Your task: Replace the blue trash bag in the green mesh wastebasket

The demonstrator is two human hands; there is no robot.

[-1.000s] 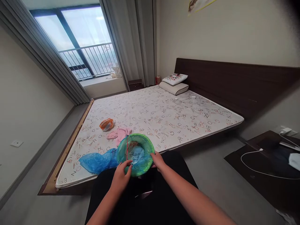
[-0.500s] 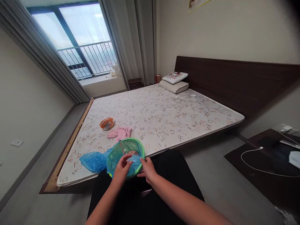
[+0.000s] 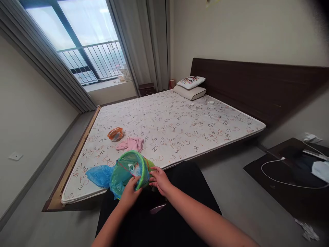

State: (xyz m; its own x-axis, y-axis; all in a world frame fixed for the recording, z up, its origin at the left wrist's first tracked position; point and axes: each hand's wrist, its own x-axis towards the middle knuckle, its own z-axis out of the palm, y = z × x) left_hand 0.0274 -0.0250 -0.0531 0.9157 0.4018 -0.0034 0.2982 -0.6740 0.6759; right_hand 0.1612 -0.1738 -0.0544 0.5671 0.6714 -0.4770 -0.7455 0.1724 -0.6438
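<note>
A green mesh plastic basket (image 3: 149, 164) rests tilted on my lap, its opening turned toward the left. It is lined with a blue plastic bag (image 3: 120, 175) folded over the rim, and a thin red cord crosses the opening. Some crumpled white and clear wrapping (image 3: 134, 169) lies inside. My left hand (image 3: 130, 192) is closed on the near rim, thumb over the lined edge. My right hand (image 3: 160, 181) has its bent fingers against the basket's outer right side, near the bag's edge; its fingertips are partly hidden. More blue plastic (image 3: 99, 176) spreads onto the mattress at left.
On the letter-print mattress (image 3: 174, 120) lie a pink cloth (image 3: 131, 144), an orange-and-clear package (image 3: 115, 133), pillows (image 3: 191, 82) and a white cable. A dark low table (image 3: 277, 175) with a cable stands at right. Crumpled tissue (image 3: 308, 231) lies on the floor.
The basket has tipped so its opening faces more to the left, showing its outer right side. My left hand has moved from inside the opening down to the near rim.
</note>
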